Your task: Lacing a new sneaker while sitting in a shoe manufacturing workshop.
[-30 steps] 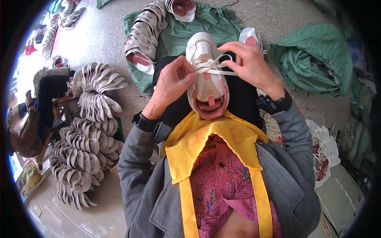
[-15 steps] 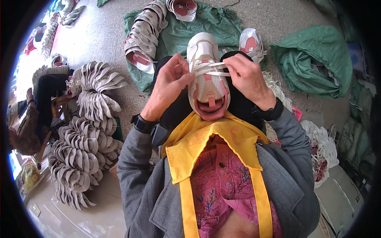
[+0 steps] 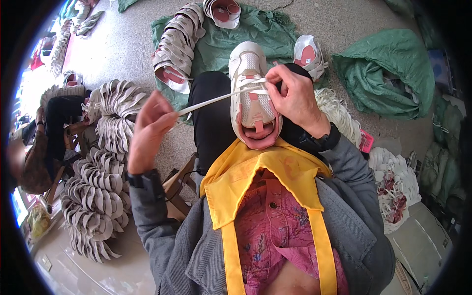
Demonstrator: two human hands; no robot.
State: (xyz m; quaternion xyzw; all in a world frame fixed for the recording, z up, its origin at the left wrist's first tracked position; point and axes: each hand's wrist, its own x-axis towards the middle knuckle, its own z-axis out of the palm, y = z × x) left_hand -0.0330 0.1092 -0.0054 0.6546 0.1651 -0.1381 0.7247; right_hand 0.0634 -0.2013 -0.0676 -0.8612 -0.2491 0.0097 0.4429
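Observation:
A white and pink sneaker (image 3: 250, 110) rests between my knees, toe pointing away from me and its pink-lined opening toward me. From its eyelets a flat white shoelace (image 3: 211, 102) runs taut to the left. My left hand (image 3: 150, 129), partly blurred, is pinched shut on that lace, well out to the side of the shoe. Over the upper right of the laced part, my right hand (image 3: 298, 100) is closed with thumb and fingers on the lacing. Its fingertips partly cover the lace there. A yellow apron (image 3: 265, 160) touches the heel end.
Stacked pale shoe pieces (image 3: 98, 196) stand at the left, near another person's dark-clothed leg (image 3: 61, 115). Ahead, a row of shoe uppers (image 3: 179, 42) lies on a green sheet (image 3: 221, 54). A green sack (image 3: 383, 73) and bundled white uppers (image 3: 393, 189) are at the right.
My left hand has swung away from the shoe, left and toward me, drawing the lace out straight. My right hand has shifted slightly left and stays at the lacing.

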